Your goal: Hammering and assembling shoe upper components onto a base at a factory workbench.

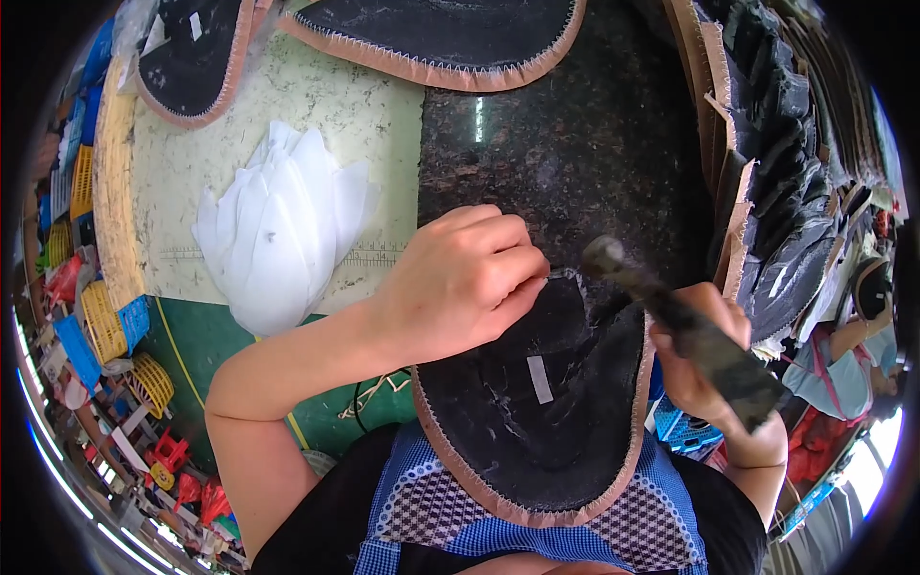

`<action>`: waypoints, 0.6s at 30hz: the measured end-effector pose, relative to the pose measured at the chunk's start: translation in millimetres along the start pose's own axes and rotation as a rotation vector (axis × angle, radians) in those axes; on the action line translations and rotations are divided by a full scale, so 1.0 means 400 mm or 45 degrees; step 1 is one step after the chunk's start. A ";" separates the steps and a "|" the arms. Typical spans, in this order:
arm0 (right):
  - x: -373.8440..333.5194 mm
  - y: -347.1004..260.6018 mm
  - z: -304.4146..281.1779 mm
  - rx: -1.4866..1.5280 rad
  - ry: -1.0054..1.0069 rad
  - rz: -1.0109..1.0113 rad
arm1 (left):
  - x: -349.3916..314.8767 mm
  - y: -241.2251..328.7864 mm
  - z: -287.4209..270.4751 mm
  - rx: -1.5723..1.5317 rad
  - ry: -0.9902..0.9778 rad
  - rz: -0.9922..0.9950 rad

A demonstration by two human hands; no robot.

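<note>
The left hand (470, 273) is curled closed at the far end of a black piece (594, 431) with a brown stitched border. Its thumb and forefinger meet just over the material; whether they pinch it cannot be told. The right hand (704, 335), apart from the left, is wrapped around a dark, hammer-like tool (724, 369), blurred, with 1 rounded end toward the far left and a broader end toward the near right.

The black piece lies at the near side of the scene, in front of a blue checked apron (407, 479), with its rounded end nearest the person and 1 pale strip (540, 379) near its middle. Beyond it stretches a dark speckled slab (556, 163).

To the left, a fanned stack of white pieces (273, 230) rests on a pale board (383, 163). At the far left lie 2 similar bordered pieces (450, 38), and on the right stands a pile of more black pieces (776, 192). Yellow baskets (101, 321) show at the left rim.
</note>
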State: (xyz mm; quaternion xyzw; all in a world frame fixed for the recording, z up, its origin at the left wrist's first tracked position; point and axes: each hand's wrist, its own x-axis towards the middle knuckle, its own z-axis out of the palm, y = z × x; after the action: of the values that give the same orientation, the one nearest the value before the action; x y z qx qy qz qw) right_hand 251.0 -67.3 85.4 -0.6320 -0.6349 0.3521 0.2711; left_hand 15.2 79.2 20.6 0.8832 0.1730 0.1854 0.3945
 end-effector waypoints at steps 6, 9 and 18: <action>-0.017 0.050 0.042 -0.214 -0.190 -0.102 | 0.010 -0.023 -0.016 0.021 0.058 0.131; -0.011 0.036 0.034 -0.123 -0.177 -0.100 | 0.008 -0.017 0.001 0.016 0.030 0.138; -0.022 0.023 0.045 -0.105 -0.135 -0.109 | 0.018 0.014 0.030 0.301 0.037 0.022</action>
State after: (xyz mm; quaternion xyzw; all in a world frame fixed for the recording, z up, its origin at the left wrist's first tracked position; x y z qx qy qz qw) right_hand 242.8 -78.4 68.4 -0.5954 -0.6888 0.3466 0.2257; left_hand 28.0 71.4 18.8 0.9222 0.1919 0.1798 0.2835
